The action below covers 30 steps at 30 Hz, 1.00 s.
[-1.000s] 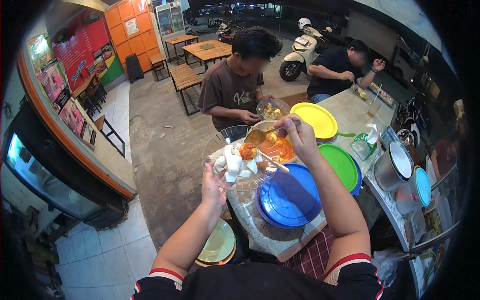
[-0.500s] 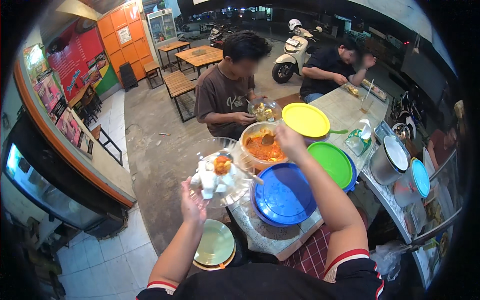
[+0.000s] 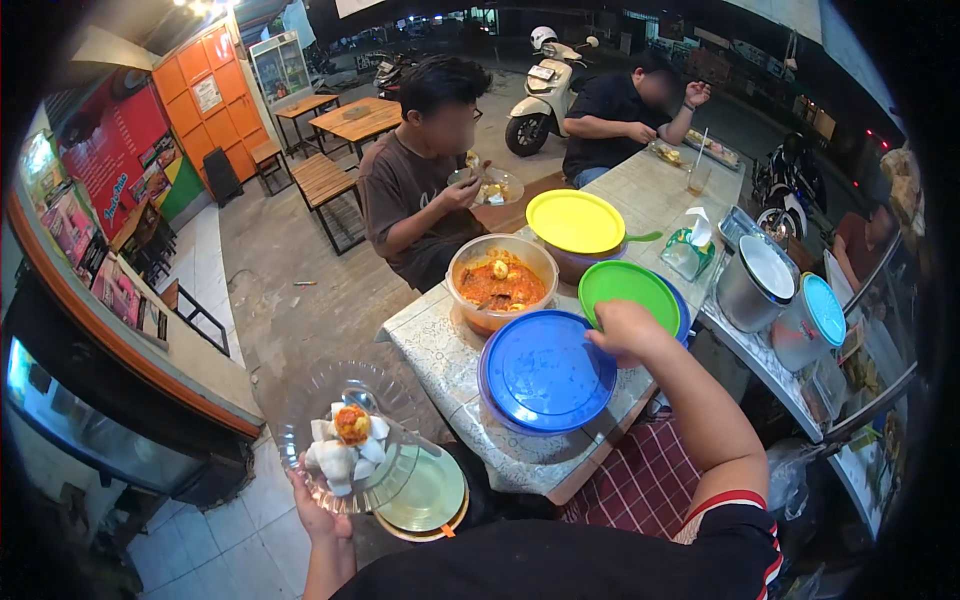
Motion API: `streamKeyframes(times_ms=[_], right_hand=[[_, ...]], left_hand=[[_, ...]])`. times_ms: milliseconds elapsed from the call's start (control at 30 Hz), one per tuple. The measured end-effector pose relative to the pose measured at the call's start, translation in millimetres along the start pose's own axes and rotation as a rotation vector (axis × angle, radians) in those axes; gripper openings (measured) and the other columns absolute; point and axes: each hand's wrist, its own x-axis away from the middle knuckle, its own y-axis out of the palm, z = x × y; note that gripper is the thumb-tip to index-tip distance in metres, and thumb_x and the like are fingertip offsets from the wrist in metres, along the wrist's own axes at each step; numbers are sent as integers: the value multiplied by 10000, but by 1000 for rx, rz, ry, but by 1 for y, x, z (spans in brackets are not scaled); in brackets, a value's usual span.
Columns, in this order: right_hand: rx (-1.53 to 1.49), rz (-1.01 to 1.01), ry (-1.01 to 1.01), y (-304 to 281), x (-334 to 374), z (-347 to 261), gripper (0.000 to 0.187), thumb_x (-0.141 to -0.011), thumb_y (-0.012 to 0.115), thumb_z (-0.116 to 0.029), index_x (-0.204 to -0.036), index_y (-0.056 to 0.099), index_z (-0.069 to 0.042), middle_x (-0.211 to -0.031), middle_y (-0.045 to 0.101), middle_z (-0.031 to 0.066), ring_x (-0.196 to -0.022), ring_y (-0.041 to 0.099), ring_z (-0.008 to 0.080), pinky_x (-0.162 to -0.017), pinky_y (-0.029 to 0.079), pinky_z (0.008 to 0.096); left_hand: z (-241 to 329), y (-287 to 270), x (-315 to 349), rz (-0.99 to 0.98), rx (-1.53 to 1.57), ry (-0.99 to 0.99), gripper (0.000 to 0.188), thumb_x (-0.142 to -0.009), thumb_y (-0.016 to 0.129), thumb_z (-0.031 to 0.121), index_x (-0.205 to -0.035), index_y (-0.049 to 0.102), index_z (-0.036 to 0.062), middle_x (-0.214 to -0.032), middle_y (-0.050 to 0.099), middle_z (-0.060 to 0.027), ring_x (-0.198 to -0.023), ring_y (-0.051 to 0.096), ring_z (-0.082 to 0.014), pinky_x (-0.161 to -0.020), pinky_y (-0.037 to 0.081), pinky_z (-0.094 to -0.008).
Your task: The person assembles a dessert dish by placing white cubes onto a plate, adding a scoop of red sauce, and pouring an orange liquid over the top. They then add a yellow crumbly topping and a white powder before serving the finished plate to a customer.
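Note:
My left hand (image 3: 325, 515) grips the side of a clear plastic bowl (image 3: 290, 420), low on the left. White rice cake chunks (image 3: 335, 460) lie in it, topped by a piece coated in orange-red sauce (image 3: 352, 424), seemingly an egg. My right hand (image 3: 628, 330) is closed where the blue lid (image 3: 550, 370) and green lid (image 3: 632, 285) meet; its fingertips are partly hidden, so its exact hold is unclear. Beyond the blue lid stands an uncovered tub (image 3: 545, 262) of red-orange stew with an egg (image 3: 500, 269) and a dark ladle partly sunk in it.
Stacked pale green plates (image 3: 430, 495) sit below the clear bowl. A yellow lid (image 3: 575, 221), a tissue pack (image 3: 690, 250) and metal pots (image 3: 755, 280) occupy the table's far and right sides. One person (image 3: 420, 180) eats across the table; another person (image 3: 620, 125) sits farther back.
My left hand has brought the bowl down and toward me. My right hand has left the ladle in the stew and moved to the lids. The nearer diner has raised food.

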Motion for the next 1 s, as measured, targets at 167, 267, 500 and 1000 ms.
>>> streamKeyframes(times_ms=[167,267,500,1000], right_hand=[[-55,267,-53,16,-7,-4,149,-739,511,-100,-839,550,3,-801,579,223,-764,578,378,-692,472,436],[-107,435,-200,8,-19,-26,135,-727,487,-43,-845,536,1,-796,556,213,-748,566,381,-684,475,429],[-67,435,-452,41,-104,-94,157,-738,498,-72,-877,551,-22,-867,548,192,-779,580,337,-689,483,417],[-254,170,-940,57,-51,-147,223,-809,541,-260,-787,545,-38,-770,569,145,-738,580,313,-651,459,418]], left_hand=[[6,-2,32,83,6,0,503,-914,307,466,-1217,409,78,-1185,499,-97,-1070,504,-261,-863,441,-417],[10,-4,49,119,-23,6,509,-913,305,472,-1220,407,79,-1184,498,-98,-1065,505,-263,-852,448,-419],[11,-10,72,163,-33,52,510,-917,296,469,-1224,403,75,-1171,504,-108,-1045,517,-274,-851,453,-428],[25,-32,107,239,-41,124,507,-903,300,497,-1217,398,111,-1138,519,-92,-993,543,-257,-744,504,-424]])
